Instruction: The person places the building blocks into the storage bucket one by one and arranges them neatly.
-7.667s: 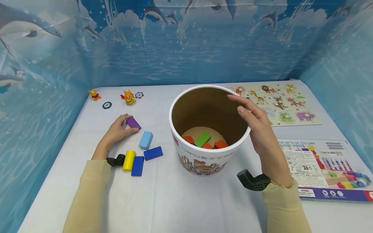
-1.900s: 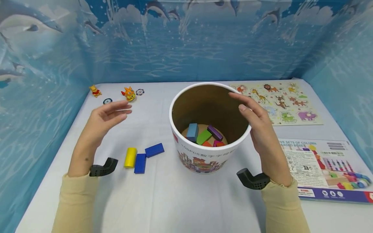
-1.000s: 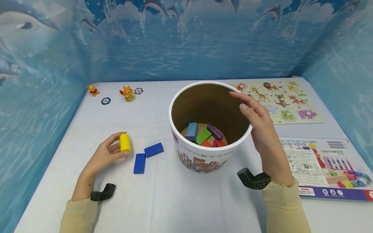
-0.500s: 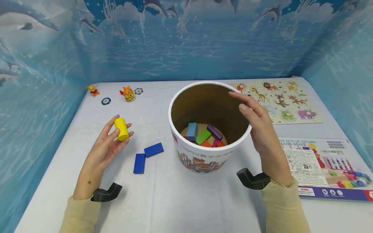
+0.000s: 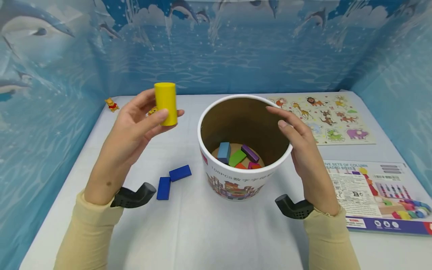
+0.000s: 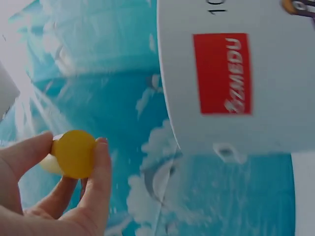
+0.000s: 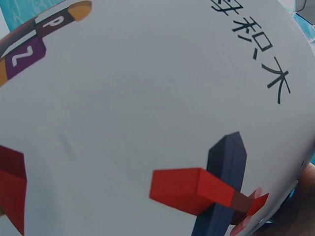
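My left hand [image 5: 135,123] is raised above the left side of the table, holding a yellow cylinder block [image 5: 166,104] upright between thumb and fingers. In the left wrist view the block's round end [image 6: 76,155] faces the camera. At centre stands a large white bucket [image 5: 233,183] with a brown inside. Its floor carries a light blue block [image 5: 224,152], a green block [image 5: 237,158], a purple block [image 5: 250,153] and some orange and pink pieces. Against the bucket's right rim lies my right hand [image 5: 303,153], fingers extended and only slightly bent; the right wrist view shows mostly the printed wall.
Two dark blue blocks [image 5: 163,188] lie on the white table, left of the bucket. A bear figure [image 5: 112,105] stands at the back left. To the right are an animal puzzle board [image 5: 324,120] and a flat printed box [image 5: 357,193].
Light blue and purple blocks have gone from the table into the bucket. My left hand has picked up the yellow cylinder block and raised it; my right hand has stayed at the rim.
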A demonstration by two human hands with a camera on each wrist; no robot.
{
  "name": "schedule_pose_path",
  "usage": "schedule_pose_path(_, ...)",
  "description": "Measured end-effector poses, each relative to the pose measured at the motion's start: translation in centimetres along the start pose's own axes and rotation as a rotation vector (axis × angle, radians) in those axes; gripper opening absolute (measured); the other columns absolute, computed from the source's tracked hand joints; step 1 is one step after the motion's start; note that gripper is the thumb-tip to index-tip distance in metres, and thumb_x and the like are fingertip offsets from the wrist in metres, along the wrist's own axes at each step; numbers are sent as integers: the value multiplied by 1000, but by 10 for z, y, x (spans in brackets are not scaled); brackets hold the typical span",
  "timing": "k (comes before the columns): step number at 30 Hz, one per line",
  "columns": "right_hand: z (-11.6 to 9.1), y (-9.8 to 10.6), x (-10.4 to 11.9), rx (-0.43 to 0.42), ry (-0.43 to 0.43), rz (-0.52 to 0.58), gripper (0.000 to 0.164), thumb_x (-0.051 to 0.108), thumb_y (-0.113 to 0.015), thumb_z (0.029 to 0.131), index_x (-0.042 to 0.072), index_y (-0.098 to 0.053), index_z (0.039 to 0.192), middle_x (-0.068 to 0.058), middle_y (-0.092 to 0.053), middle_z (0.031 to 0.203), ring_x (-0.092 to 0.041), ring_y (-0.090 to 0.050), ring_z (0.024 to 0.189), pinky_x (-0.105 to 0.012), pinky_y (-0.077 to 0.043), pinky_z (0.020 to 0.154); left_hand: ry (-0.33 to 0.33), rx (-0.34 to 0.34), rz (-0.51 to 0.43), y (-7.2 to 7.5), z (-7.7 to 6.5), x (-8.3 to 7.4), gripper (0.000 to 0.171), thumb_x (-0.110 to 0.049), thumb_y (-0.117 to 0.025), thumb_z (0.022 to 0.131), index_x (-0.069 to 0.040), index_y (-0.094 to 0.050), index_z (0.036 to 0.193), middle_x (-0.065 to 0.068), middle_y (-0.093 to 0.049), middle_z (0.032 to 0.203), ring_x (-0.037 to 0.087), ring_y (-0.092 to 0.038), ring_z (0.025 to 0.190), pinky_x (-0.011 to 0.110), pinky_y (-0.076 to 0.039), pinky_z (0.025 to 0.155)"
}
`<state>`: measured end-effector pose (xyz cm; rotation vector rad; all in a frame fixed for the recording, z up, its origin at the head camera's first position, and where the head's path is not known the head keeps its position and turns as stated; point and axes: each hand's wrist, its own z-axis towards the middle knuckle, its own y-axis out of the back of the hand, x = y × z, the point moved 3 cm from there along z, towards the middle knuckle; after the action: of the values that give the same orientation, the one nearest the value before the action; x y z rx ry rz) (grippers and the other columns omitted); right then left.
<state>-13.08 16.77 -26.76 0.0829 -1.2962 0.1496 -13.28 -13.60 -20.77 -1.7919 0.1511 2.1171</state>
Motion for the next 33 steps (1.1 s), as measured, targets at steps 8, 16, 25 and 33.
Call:
schedule_pose_path(8,-1,1,-2,-1,-5,-16,35,16,-42,93,11,-49,127,-6,-42,131,-28,-35,116,-43,-30,94,85,537,623,-73,36,9,46,-12,-63,83,-9,-48,126,1,-54,114,13,-53,98,26,-46,85)
schedule_pose_path(16,-1,2,-2,-5,8,-14,35,15,-43,92,10,-49,127,-6,-41,132,-31,-36,114,-43,-32,95,57,861,959,-112,53,40,40,-18,-65,81,-10,-56,119,-1,-61,107,6,-57,91,16,-46,78)
schedule_pose_path(25,0,2,-2,4,15,-7,35,14,-42,92,10,-49,126,-6,-40,133,-30,-36,115,-38,-33,93,125,977,1020,-128,61,57,37,-21,-65,81,-13,-59,117,-5,-61,105,5,-55,91,17,-45,80)
schedule_pose_path(33,1,1,-1,7,17,-2,35,15,-42,93,10,-49,127,-7,-42,131,-27,-37,115,-37,-33,91,194,705,1224,-118,80,60,39,-19,-59,86,-11,-53,123,2,-60,107,12,-55,93,23,-47,79)
